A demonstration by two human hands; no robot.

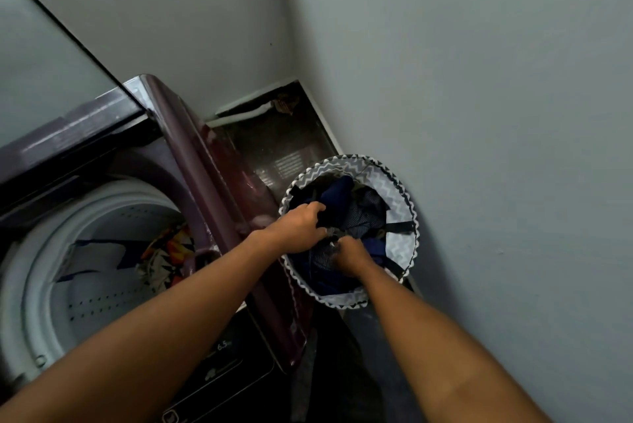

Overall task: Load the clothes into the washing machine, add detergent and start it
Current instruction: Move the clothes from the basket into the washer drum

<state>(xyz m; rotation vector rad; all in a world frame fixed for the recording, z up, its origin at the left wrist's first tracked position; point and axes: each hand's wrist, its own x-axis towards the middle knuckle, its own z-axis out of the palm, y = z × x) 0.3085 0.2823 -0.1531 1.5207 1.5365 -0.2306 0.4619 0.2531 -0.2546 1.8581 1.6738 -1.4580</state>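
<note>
A maroon top-load washing machine [191,162] stands on the left with its lid [41,63] raised. Its white drum [102,272] holds a patterned orange and white garment [168,254] and some dark cloth. To the right, a round laundry basket with a grey zigzag lining [399,217] sits on the floor against the wall. It holds dark blue and striped clothes [356,206]. Both my hands reach into the basket. My left hand [301,227] grips dark cloth, and my right hand [349,254] pinches the same bundle just below it.
Grey walls close in on the right and at the back. The machine's dark control panel [226,364] lies under my left forearm. Behind the basket is a narrow dark floor strip [287,148] with a white pipe [239,116] along the wall.
</note>
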